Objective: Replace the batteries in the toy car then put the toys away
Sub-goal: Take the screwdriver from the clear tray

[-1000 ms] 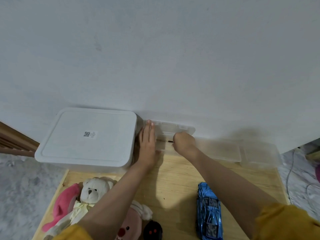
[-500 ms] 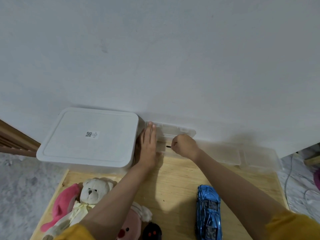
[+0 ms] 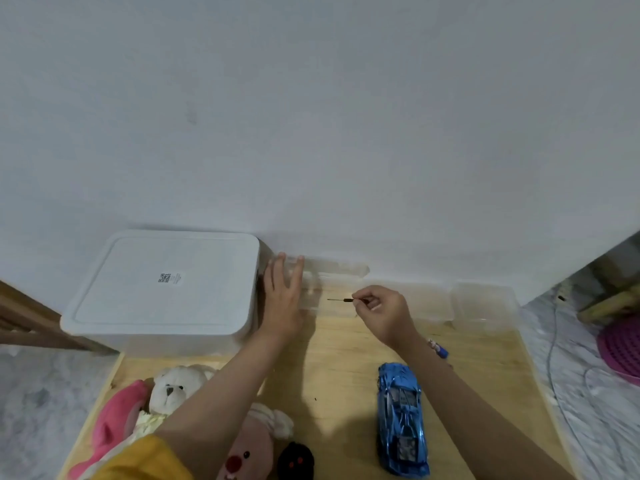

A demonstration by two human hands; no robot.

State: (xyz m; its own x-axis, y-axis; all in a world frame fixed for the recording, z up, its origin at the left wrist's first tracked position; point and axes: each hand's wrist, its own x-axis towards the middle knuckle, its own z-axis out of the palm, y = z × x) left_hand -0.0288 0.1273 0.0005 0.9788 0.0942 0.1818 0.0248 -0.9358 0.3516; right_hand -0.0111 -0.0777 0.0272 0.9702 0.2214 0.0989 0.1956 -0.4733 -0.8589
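Screwdriver [image 3: 341, 300] pinched in our right hand [image 3: 382, 311]; our left hand [image 3: 282, 299] lies flat, fingers straight, against the clear case [image 3: 311, 289] at the bench's [image 3: 346, 375] far edge.

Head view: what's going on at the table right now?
A person pinches a small screwdriver in the right hand, holding it just above the wooden table. The left hand rests flat on a clear plastic box by the wall. The blue toy car lies untouched nearer the person, with plush toys to its left.
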